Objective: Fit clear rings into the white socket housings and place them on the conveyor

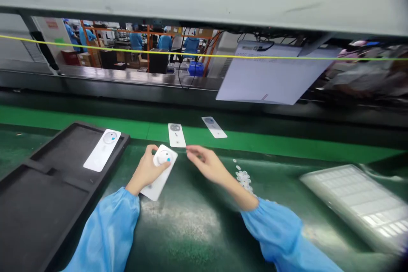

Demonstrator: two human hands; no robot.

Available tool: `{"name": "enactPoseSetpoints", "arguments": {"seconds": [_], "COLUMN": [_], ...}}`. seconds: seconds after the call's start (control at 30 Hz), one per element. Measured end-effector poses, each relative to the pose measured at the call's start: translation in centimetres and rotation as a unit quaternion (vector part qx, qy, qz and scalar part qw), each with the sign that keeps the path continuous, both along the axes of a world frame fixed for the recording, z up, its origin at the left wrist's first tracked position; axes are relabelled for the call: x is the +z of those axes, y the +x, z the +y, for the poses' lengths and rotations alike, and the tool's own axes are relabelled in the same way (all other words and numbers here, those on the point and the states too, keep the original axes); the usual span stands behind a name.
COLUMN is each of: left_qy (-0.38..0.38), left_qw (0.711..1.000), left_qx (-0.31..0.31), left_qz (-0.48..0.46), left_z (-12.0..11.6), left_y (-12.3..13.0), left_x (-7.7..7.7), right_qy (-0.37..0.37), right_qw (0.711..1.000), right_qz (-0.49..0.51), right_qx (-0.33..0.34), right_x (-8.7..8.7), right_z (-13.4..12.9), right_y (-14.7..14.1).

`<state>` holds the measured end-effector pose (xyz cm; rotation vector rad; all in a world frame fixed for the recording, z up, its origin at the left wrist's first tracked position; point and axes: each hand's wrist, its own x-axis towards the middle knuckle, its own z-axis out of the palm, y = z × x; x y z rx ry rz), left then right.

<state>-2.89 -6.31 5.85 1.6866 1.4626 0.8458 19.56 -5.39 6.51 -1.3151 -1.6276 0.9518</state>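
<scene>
My left hand grips a white, phone-shaped panel by its sides, tilted above the green work surface. A round ring with a small blue dot marks the panel's upper end, and my thumb lies close to the dot. My right hand is just right of the held panel, slightly blurred, with thumb and index fingertip a little apart and nothing visible between them. Its fingertips are by the lower right corner of another white panel; whether they touch it I cannot tell. A further white panel lies behind, to the right.
At left is a black tray with a white panel on its right edge. Small clear discs are piled beyond my right forearm. A pale compartmented tray sits at right. A white board hangs under the grey beam.
</scene>
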Motion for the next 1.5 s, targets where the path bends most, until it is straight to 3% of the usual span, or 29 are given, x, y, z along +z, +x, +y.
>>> {"name": "enactPoseSetpoints", "arguments": {"seconds": [0.07, 0.13, 0.23, 0.5, 0.7, 0.87, 1.07, 1.23, 1.5], "left_qy": [-0.079, -0.154, -0.209, -0.182, -0.134, -0.117, -0.100, -0.081, -0.075], "left_qw": [0.977, 0.927, 0.893, 0.924, 0.942, 0.951, 0.957, 0.963, 0.967], "left_qx": [-0.055, -0.086, -0.086, -0.028, -0.024, -0.022, -0.011, -0.047, -0.077], "left_qz": [-0.189, -0.332, -0.388, -0.336, -0.306, -0.286, -0.273, -0.252, -0.230], "left_z": [-0.8, -1.9, -3.5, -4.6, -5.0, -5.2, -5.4, -5.5, -5.7], "left_y": [1.6, 3.5, 5.8, 7.2, 7.8, 8.0, 8.1, 7.8, 7.7], "left_x": [-0.1, -0.6, -1.5, -1.9, -2.0, -2.0, -2.1, -2.1, -2.0], "right_qy": [-0.021, -0.045, -0.054, 0.119, 0.231, 0.276, 0.283, 0.281, 0.269], "right_qw": [0.997, 0.991, 0.990, 0.993, 0.955, 0.927, 0.919, 0.917, 0.940], "right_qz": [0.047, 0.102, 0.129, -0.007, -0.183, -0.250, -0.267, -0.276, -0.195], "right_qx": [0.054, 0.067, 0.033, -0.028, -0.036, -0.050, -0.060, -0.069, -0.078], "right_x": [-1.8, -3.1, -4.0, -3.6, -3.6, -3.2, -2.9, -2.9, -3.2], "right_z": [-3.9, -6.8, -8.6, -9.5, -9.9, -9.8, -10.1, -9.9, -9.6], "right_y": [0.1, 0.4, 1.1, 1.4, 1.9, 2.2, 2.1, 1.9, 1.7]}}
